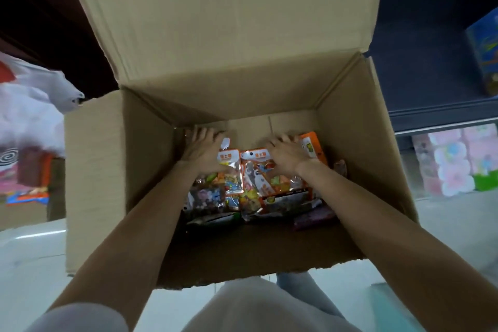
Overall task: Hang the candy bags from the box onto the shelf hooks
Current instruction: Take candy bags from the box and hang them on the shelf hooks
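An open cardboard box [94, 170] stands in front of me, its far flap raised. Several colourful candy bags [258, 186] lie in a heap on its floor, most with orange tops. Both my arms reach down into it. My left hand [200, 148] lies at the far left of the heap with its fingers stretched towards the back wall, touching a bag with a white header [225, 155]. My right hand [285, 152] sits on the far right of the heap with its fingers bent downwards, right beside a tilted orange bag [311, 147]. Its fingertips are hidden.
A dark shelf unit [431, 105] stands to the right, with pink packs [455, 162] low down and a blue box [485, 48] higher up. A white plastic bag [29, 105] and other goods are on the left. The pale floor [35, 264] surrounds the box.
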{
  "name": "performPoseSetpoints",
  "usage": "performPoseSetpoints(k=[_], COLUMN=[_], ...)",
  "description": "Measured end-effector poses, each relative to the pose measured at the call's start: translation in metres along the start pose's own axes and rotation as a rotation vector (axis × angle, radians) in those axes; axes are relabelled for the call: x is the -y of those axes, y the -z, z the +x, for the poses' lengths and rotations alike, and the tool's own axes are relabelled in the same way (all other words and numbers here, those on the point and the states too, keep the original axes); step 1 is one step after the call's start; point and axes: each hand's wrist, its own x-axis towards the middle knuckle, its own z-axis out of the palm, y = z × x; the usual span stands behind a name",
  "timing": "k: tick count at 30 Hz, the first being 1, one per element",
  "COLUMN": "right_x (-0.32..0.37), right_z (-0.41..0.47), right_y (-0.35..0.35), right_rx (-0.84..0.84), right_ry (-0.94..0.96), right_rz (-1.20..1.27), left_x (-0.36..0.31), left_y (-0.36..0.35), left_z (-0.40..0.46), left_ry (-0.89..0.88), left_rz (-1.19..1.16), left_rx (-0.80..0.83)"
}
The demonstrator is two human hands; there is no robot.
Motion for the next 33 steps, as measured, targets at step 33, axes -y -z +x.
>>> performPoseSetpoints(k=[33], right_x=[-0.013], right_z=[-0.156], right_y=[0.095], right_rx=[-0.986], right_ry=[-0.213], right_rz=[0.625], left_x=[-0.039], left_y=[0.124], left_z=[-0.087], left_ry=[0.286], left_rz=[-0.860], left_rx=[-0.946])
